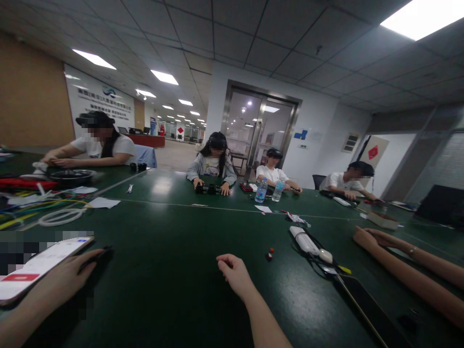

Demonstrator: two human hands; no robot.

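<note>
My left hand (70,273) is on the left, along the right edge of a phone (47,263) with a lit screen. Its fingers are closed around a small dark object (103,252) that is too dim to name. My right hand (234,274) is low over the green table (163,270) near the middle, fingers curled together, with nothing visible in them. To its right lies a small red and white item (269,254), apart from the hand.
White adapters (304,240) with black cables and a dark tablet-like slab (369,309) lie at right, near another person's forearms (406,270). Coiled cables (61,217) are at left. Two bottles (261,191) stand farther back. Several people sit around the table.
</note>
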